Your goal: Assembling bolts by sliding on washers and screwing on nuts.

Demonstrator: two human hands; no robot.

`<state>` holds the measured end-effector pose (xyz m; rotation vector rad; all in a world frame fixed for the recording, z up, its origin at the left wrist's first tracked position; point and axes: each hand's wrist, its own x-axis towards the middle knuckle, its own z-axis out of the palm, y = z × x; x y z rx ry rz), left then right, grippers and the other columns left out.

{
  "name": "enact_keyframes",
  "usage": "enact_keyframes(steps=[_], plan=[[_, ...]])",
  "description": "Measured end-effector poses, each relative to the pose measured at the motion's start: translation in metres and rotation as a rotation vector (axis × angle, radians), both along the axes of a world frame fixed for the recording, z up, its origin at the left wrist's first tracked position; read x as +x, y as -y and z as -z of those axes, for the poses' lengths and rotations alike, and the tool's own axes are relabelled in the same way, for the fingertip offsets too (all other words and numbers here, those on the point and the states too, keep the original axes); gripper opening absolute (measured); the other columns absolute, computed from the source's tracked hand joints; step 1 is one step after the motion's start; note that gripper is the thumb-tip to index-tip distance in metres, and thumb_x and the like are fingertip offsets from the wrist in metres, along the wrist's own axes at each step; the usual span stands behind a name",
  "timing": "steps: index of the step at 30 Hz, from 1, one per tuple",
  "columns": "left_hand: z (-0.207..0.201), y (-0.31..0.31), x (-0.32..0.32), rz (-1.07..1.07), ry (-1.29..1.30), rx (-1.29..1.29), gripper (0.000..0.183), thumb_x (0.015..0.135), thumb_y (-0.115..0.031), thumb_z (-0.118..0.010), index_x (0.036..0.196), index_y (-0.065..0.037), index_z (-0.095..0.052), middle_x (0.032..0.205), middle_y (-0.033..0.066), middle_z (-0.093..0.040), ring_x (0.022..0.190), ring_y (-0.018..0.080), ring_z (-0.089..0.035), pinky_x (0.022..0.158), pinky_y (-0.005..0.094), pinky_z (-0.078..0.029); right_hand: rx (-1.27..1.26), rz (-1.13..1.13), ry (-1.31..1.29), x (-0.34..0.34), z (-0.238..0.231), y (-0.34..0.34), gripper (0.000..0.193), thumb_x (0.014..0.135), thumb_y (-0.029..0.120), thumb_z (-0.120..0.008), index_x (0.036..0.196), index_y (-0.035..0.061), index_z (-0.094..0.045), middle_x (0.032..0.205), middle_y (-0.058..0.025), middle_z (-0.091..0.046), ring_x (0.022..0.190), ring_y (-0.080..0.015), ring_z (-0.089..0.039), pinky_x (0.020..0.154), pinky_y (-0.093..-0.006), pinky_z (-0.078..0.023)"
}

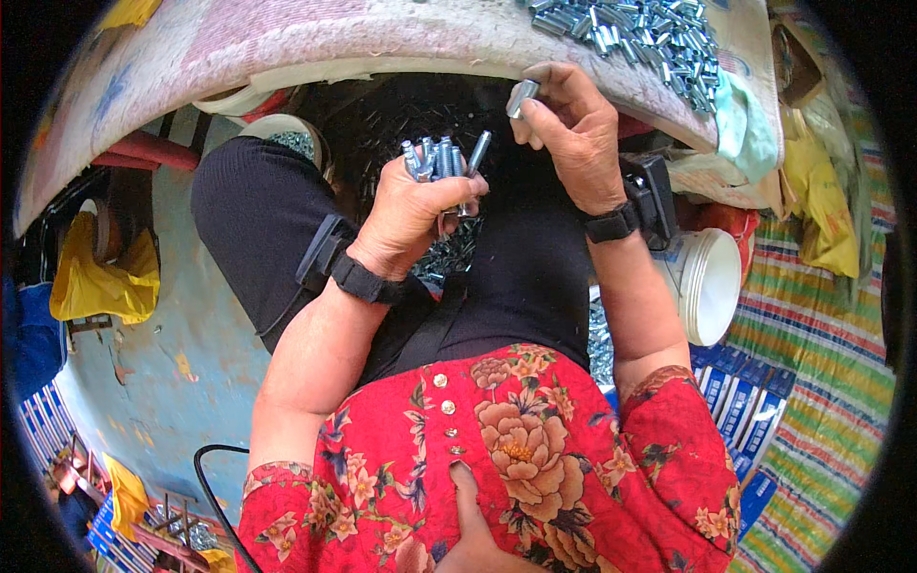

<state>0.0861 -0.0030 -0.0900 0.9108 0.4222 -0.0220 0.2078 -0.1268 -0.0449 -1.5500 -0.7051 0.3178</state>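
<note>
My left hand (pixel 406 215) is closed around a bunch of threaded metal bolts (pixel 441 158), whose ends stick up above the fingers. One of them leans out to the right, apart from the rest. To the right and a little higher, my right hand (pixel 581 138) pinches a short shiny metal sleeve (pixel 522 98) between thumb and fingers, close to the table edge. The two hands are apart. A heap of similar metal sleeves (pixel 635 43) lies on the cloth-covered table (pixel 334 43), beyond my right hand. More metal pieces (pixel 449 256) show between my legs, partly hidden by my left hand.
A bucket with small metal parts (pixel 291 141) stands beyond my left knee. To the right are a white bucket (pixel 716 286), blue boxes (pixel 745 406) and a striped sheet (pixel 812 382). A pale green cloth (pixel 745 129) hangs off the table; a yellow bag (pixel 105 272) is at left.
</note>
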Motion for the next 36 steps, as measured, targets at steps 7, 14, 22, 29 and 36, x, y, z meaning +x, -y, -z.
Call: enact_keyframes(steps=[7, 14, 22, 29, 36], plan=[[0.006, -0.01, -0.005, -0.016, 0.037, 0.066, 0.012, 0.069, -0.007, -0.066, 0.077, -0.006, -0.058, 0.064, 0.0017, -0.058, 0.049, 0.0078, -0.051, 0.042, 0.02, -0.037, -0.25, -0.294, 0.139, -0.012, 0.006, -0.014, 0.017, 0.075, 0.002, -0.061, 0.09, 0.0031, -0.054, 0.069, 0.0027, -0.052, 0.064, -0.0014, -0.047, 0.056, -0.0179, -0.04], [0.0, -0.017, -0.01, -0.07, 0.047, 0.037, 0.012, 0.072, -0.008, -0.063, 0.082, -0.006, -0.058, 0.065, 0.0039, -0.06, 0.051, 0.0082, -0.054, 0.043, 0.0192, -0.039, -0.417, -0.303, 0.213, -0.01, -0.001, -0.026, 0.016, 0.073, 0.011, -0.068, 0.076, 0.0015, -0.055, 0.059, -0.003, -0.054, 0.054, -0.0052, -0.048, 0.047, -0.0228, -0.04], [0.002, -0.025, -0.009, -0.18, 0.117, -0.095, 0.012, 0.073, -0.006, -0.063, 0.083, -0.006, -0.057, 0.067, 0.0041, -0.061, 0.05, 0.0085, -0.055, 0.04, 0.0179, -0.039, -0.431, -0.268, 0.303, -0.014, 0.0, -0.05, 0.024, 0.073, 0.02, -0.069, 0.068, 0.0023, -0.053, 0.055, -0.0117, -0.05, 0.048, -0.0087, -0.046, 0.044, -0.0277, -0.038], [-0.001, -0.036, -0.007, -0.297, 0.163, -0.237, 0.017, 0.074, -0.003, -0.062, 0.088, -0.004, -0.053, 0.083, 0.0125, -0.063, 0.06, 0.0144, -0.059, 0.04, 0.0187, -0.041, -0.292, -0.094, 0.571, 0.032, -0.01, -0.066, 0.015, 0.076, 0.018, -0.063, 0.077, 0.0031, -0.063, 0.062, -0.0136, -0.058, 0.053, -0.0237, -0.057, 0.049, -0.0298, -0.044], [-0.002, -0.035, -0.005, -0.242, 0.12, -0.189, 0.013, 0.073, -0.007, -0.062, 0.081, -0.008, -0.052, 0.082, 0.0108, -0.062, 0.062, 0.0136, -0.057, 0.041, 0.0189, -0.039, -0.799, 0.167, 1.347, 0.14, -0.009, -0.066, 0.019, 0.073, 0.018, -0.063, 0.088, 0.0079, -0.067, 0.091, -0.0063, -0.062, 0.087, -0.0256, -0.054, 0.079, -0.0371, -0.042]])
